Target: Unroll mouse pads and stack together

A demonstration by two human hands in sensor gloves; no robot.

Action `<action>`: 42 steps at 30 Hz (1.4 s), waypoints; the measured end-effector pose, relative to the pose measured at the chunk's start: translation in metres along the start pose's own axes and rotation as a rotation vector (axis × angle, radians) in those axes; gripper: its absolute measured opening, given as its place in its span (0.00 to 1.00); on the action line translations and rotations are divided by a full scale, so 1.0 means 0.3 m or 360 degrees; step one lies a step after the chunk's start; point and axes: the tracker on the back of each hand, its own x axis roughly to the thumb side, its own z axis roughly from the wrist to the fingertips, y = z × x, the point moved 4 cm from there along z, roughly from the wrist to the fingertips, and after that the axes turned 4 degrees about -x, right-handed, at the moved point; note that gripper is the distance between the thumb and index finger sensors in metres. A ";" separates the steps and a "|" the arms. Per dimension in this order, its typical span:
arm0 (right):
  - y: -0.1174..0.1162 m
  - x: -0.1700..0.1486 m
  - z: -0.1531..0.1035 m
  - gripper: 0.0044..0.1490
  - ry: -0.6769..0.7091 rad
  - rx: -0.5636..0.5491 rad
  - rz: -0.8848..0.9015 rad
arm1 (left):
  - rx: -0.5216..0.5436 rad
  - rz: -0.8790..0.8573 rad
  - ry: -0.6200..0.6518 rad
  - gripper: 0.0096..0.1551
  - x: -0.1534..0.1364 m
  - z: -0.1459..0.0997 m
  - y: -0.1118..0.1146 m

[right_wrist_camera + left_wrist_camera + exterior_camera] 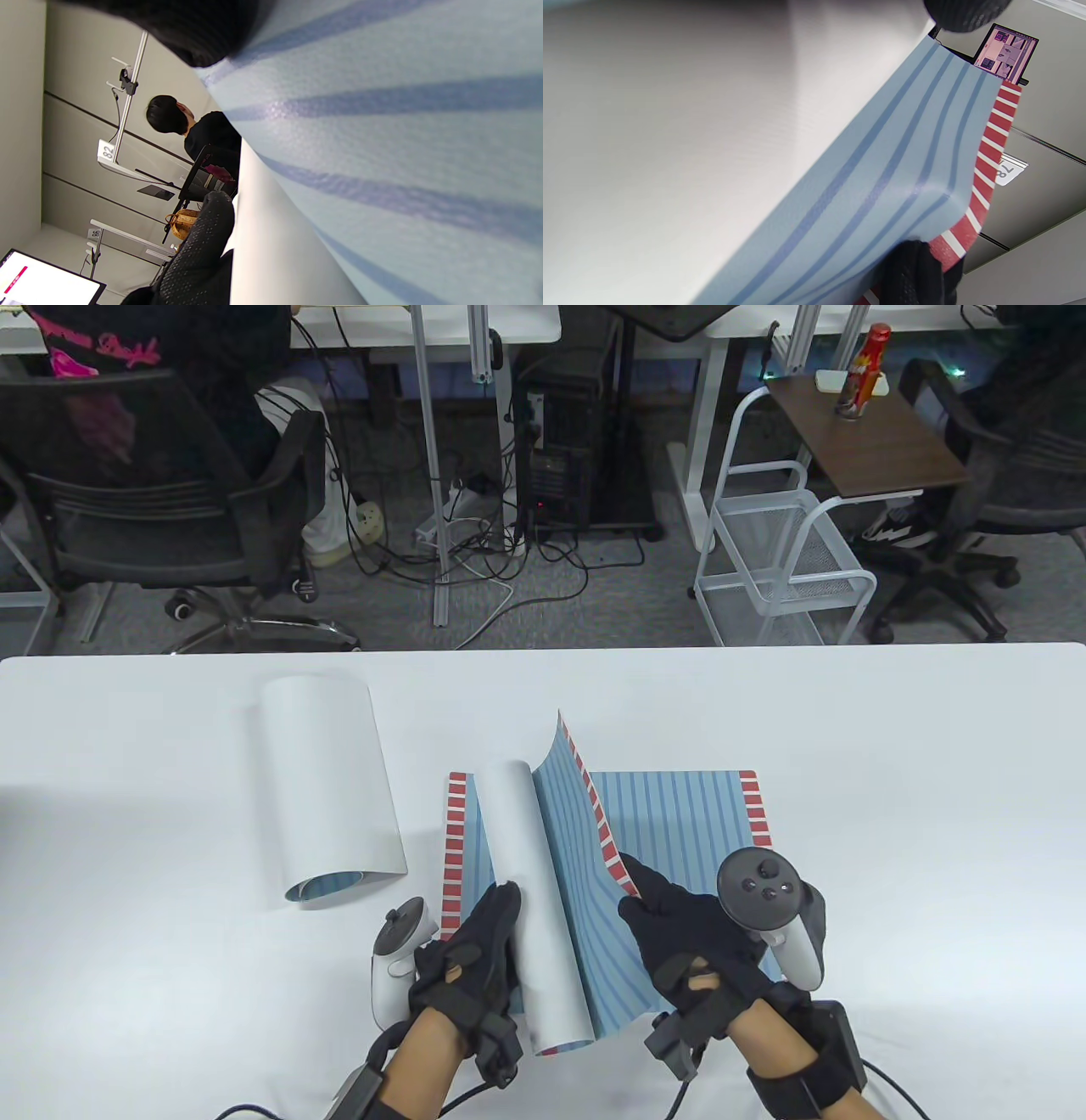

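Observation:
A flat blue striped mouse pad (679, 806) with red and white end bands lies on the white table. On it a second pad (551, 882) is partly unrolled, white back out. My left hand (475, 950) holds its rolled part (530, 899). My right hand (679, 933) pinches its free red-banded edge (607, 831) and holds it lifted. The left wrist view shows the white roll (670, 127), the blue striped face (882, 178) and a gloved fingertip (912, 271) on the edge. The right wrist view shows the striped face (403, 127) close up. A third pad (327, 780) lies rolled at the left.
The white table (891, 814) spreads to both sides of the pads. Beyond its far edge stand office chairs (170, 500), a wire cart (780, 551) and a small brown side table (865, 432) on the floor.

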 end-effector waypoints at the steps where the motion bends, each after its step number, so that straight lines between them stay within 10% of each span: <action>1: 0.004 0.007 -0.002 0.31 0.0008 -0.0008 -0.0014 | 0.0001 0.0000 0.0000 0.56 0.001 0.000 -0.001; 42: 0.161 0.177 -0.047 0.31 0.0215 -0.0181 -0.0226 | 0.0098 -0.0008 -0.0011 0.56 0.016 -0.012 -0.061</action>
